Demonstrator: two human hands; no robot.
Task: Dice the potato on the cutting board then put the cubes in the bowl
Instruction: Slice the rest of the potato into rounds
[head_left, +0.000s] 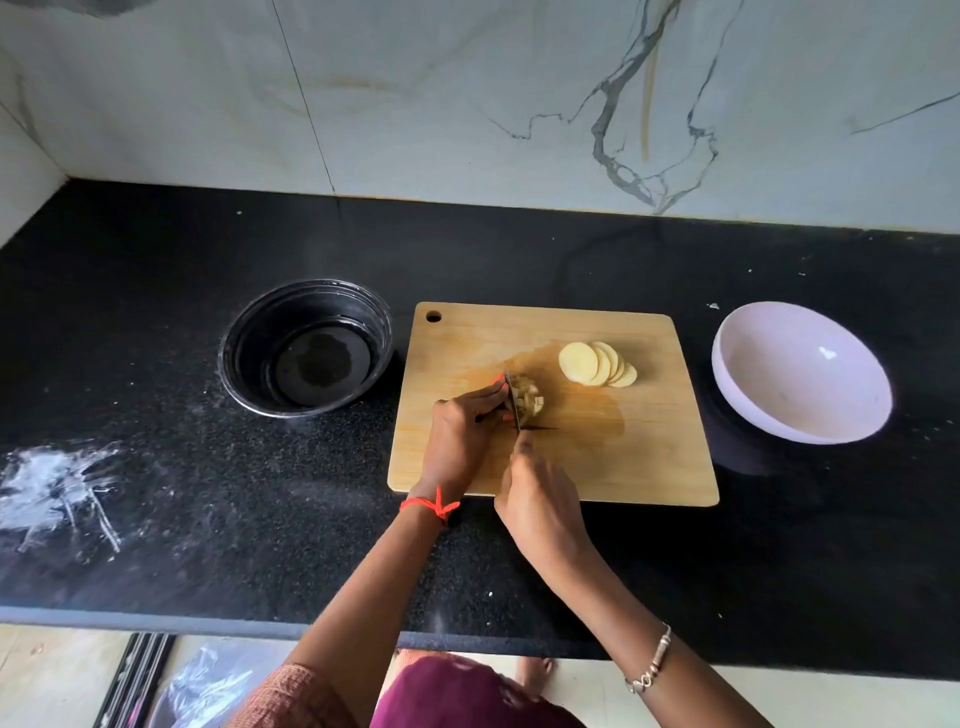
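Note:
A wooden cutting board lies on the black counter. Several round potato slices are fanned out at its upper middle. Nearer me sits a small stack of potato pieces, partly cut into cubes. My left hand holds that stack from the left with curled fingers. My right hand grips a knife, whose blade stands down in the stack right beside my left fingertips. The handle is hidden in my fist. A white bowl stands to the right of the board and holds nothing.
A black bowl sits left of the board. White powdery smears mark the counter at far left. The counter's front edge runs below my forearms, and a marble wall stands behind.

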